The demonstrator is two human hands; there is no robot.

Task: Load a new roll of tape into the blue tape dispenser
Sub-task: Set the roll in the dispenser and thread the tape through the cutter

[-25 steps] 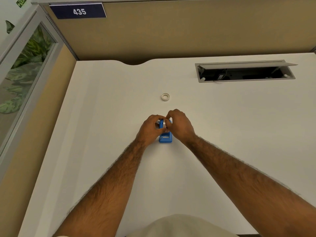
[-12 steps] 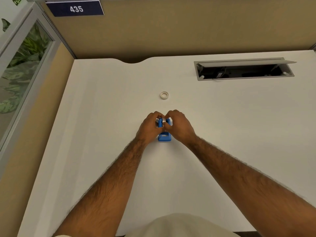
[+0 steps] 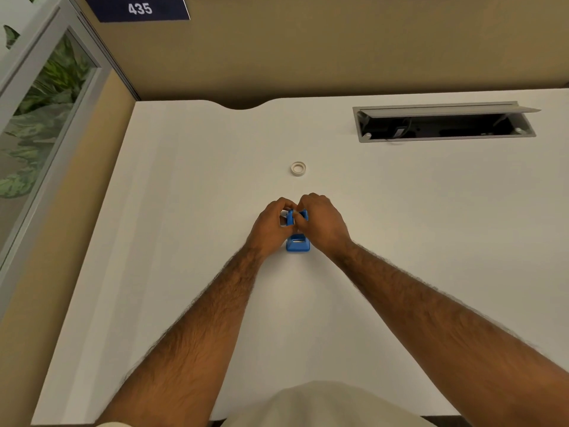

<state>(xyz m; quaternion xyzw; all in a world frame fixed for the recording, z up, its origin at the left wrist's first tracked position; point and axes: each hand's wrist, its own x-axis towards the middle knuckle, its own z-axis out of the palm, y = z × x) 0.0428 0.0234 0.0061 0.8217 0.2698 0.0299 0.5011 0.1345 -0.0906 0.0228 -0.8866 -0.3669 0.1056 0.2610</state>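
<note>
Two hands meet at the middle of the bench (image 3: 184, 211). The left hand (image 3: 271, 224) has its grip curled round the far end of the blue tape dispenser (image 3: 298, 244). The dispenser stands on the bench, and its near end pokes out toward the person. A white bit (image 3: 282, 217) shows between the left fingers. It may be tape, but it is too small to tell.

Past the hands, a small white ring (image 3: 298, 168) lies flat on the bench, well apart from the dispenser. It has not moved in the last second. It could be the new roll or an old empty core.

The right hand (image 3: 323, 223) also has its grip closed on the far end of the dispenser. A second ago its fingers lay over the top. Now it squeezes from the side, with a fingertip across the middle, touching the left hand. Far to the right, an open cable box (image 3: 443, 124) is set into the bench.

So not much has changed: both hands have stayed in one spot and only the fingers have shifted. This looks like the step of pushing something into its seat. The loading does not look done yet.
</note>
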